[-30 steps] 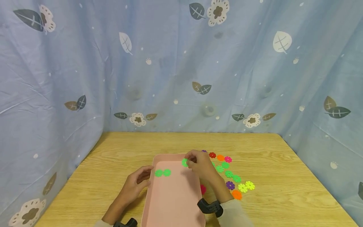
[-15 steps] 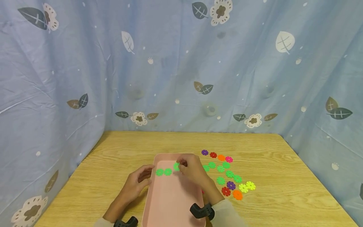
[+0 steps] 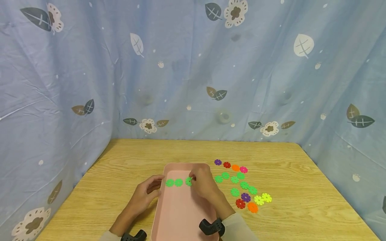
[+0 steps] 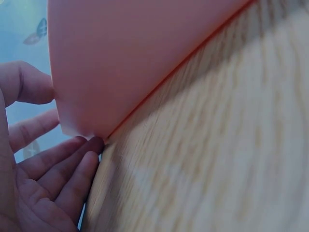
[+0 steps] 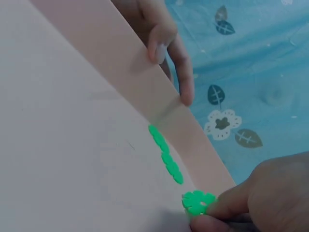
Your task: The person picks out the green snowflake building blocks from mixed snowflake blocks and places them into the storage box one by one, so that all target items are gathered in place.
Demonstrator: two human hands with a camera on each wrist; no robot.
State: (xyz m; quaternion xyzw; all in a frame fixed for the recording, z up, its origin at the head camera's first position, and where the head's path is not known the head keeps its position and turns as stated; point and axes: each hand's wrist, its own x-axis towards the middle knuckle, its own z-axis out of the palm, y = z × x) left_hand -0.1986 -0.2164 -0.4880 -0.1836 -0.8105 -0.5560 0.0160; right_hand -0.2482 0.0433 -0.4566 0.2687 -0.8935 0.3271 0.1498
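The green snowflake disc (image 3: 187, 181) is probably light, stiff and slightly slippery; its toothed edge is best to hold. The right hand (image 3: 204, 183) pinches it there, over the pink tray (image 3: 181, 214). The left hand (image 3: 144, 194), fingers relaxed and apart, only touches the tray's wall. Between the hands lie two green discs (image 3: 170, 182). Rightward of them, the tabletop (image 3: 301, 187) shows seven loose green pieces (image 3: 235, 179), two purple pieces (image 3: 218, 162), two red pieces (image 3: 240, 203), two orange pieces (image 3: 252, 207), two yellow pieces (image 3: 258, 200), one pink piece (image 3: 243, 169).

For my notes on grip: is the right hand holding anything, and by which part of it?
Yes, the right hand pinches a green notched disc by its edge, on the side nearest the hand.
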